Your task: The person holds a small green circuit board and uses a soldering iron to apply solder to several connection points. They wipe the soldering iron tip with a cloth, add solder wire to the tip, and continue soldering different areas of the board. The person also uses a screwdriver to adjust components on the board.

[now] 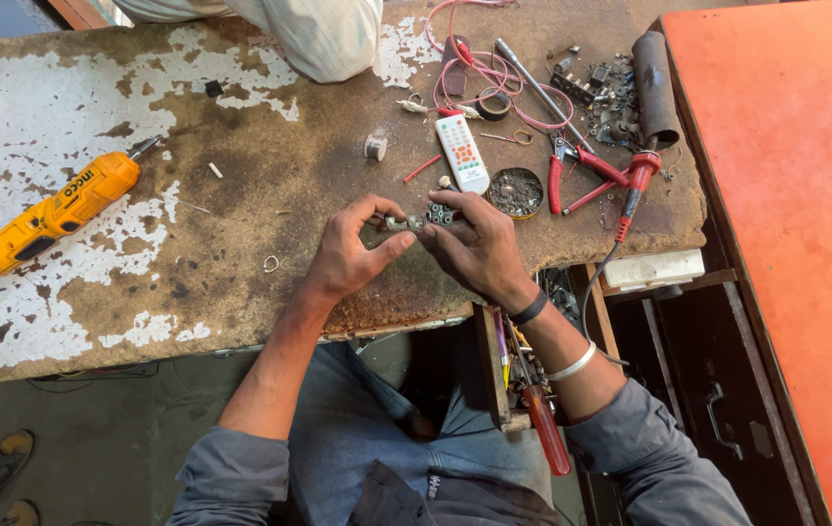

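A small grey part [424, 219], apparently an electrical component with metal ends, was held just above the near edge of the workbench [240, 195]. The left hand [352, 248] pinched its left end between thumb and fingers; the right hand [479, 244] clamped its right end from above. The step in hand appeared to be close inspection or fitting of the part. The next move would likely call for a steady left-hand hold while the right hand worked. Just beyond lay a white remote [462, 153] and a round tin [515, 192]; red pliers [576, 175] lay right, a yellow driver [55, 214] well left.
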